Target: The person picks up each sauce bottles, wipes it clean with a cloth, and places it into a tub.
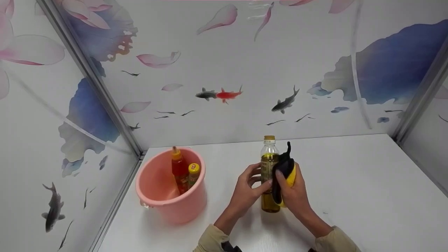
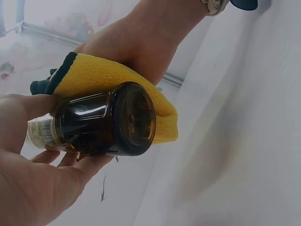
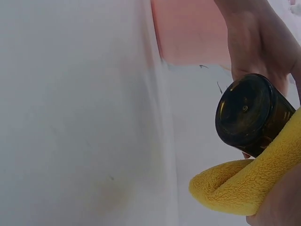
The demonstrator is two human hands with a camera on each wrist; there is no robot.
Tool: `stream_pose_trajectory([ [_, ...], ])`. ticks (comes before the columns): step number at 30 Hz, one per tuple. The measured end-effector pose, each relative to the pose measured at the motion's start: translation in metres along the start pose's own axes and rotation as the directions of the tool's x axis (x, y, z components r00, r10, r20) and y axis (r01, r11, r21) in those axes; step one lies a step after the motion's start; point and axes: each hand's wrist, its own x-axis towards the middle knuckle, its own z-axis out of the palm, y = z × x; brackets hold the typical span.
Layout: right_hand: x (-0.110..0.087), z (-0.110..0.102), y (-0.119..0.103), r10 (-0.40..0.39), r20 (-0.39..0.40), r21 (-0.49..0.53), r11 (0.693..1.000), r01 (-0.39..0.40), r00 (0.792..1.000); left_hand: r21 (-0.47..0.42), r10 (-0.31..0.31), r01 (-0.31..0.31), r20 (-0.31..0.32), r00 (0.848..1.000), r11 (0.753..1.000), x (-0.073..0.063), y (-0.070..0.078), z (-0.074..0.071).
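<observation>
My left hand [image 1: 245, 190] grips a clear bottle of yellow-green oil [image 1: 269, 203] with a gold cap, its fingers and thumb around the label. Held upright in the head view, the bottle shows its round base in both wrist views, raised off the table. My right hand [image 1: 295, 192] holds a folded cloth [image 1: 288, 175], black on one face and fluffy yellow on the other, against the bottle's right side. The yellow face [image 2: 108, 75] lies along the bottle in the left wrist view. A dark loop sticks up from the cloth's top.
To the left stands a pink bucket [image 1: 171, 206] on the white table [image 1: 367, 196]. Inside it are a red sauce bottle [image 1: 179, 171] with a yellow cap and a smaller yellow-capped jar [image 1: 193, 173]. Panels [image 1: 224, 63] printed with fish and petals rise behind and beside the table.
</observation>
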Motion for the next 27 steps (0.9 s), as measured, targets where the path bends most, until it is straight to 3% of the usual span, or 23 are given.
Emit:
stream_pose_trajectory([
  [5, 0.0017, -0.0012, -0.0004, -0.044, -0.015, 0.013, 0.999, 0.044, 0.999, -0.008, -0.007, 0.007, 0.025, 1.000, 1.000, 0.0005, -0.0008, -0.0016],
  [10, 0.0018, -0.0019, -0.0010, -0.035, -0.012, 0.010, 0.999, 0.035, 0.999, 0.009, -0.008, 0.008, 0.019, 1.000, 1.000, 0.0010, -0.0002, -0.0018],
  [17, 0.0012, -0.0007, -0.0013, -0.018, -0.010, -0.005, 1.000, 0.018, 1.000, 0.041, 0.003, -0.001, -0.047, 0.999, 0.999, 0.0010, 0.0010, -0.0004],
  [27, -0.0057, 0.0063, 0.0028, -0.027, 0.028, 0.028, 0.999, 0.026, 0.999, -0.035, 0.034, -0.039, -0.140, 0.990, 0.999, 0.0045, 0.0038, -0.0025],
])
